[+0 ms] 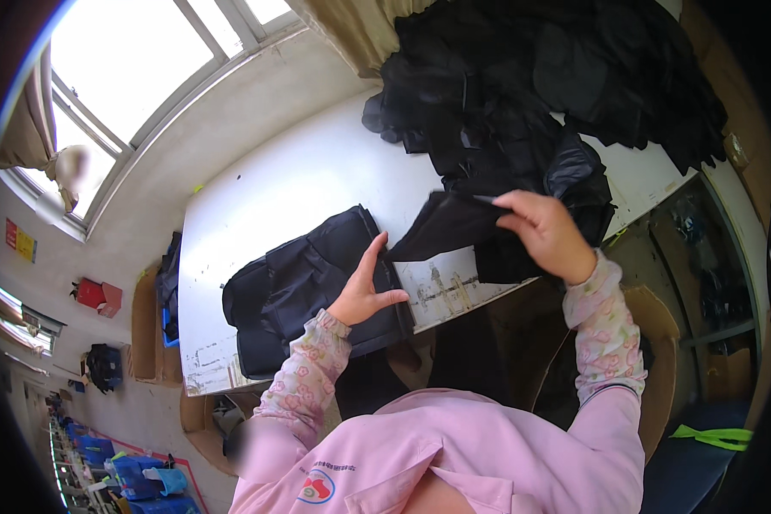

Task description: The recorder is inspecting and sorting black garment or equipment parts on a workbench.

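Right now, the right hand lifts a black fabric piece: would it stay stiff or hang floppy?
Probably floppy: the black fabric piece droops and bends below the right hand. It seems light, since fingertips alone pinch it. It may slide easily off the white table.

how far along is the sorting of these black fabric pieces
Done, it seems: a neat stack of dark pieces lies flat on the white table, with the left hand resting on its edge. In hand: the right hand has one black piece in its grip, lifted off the table. Left: a big loose heap of black pieces at the far end, much larger than the stack.
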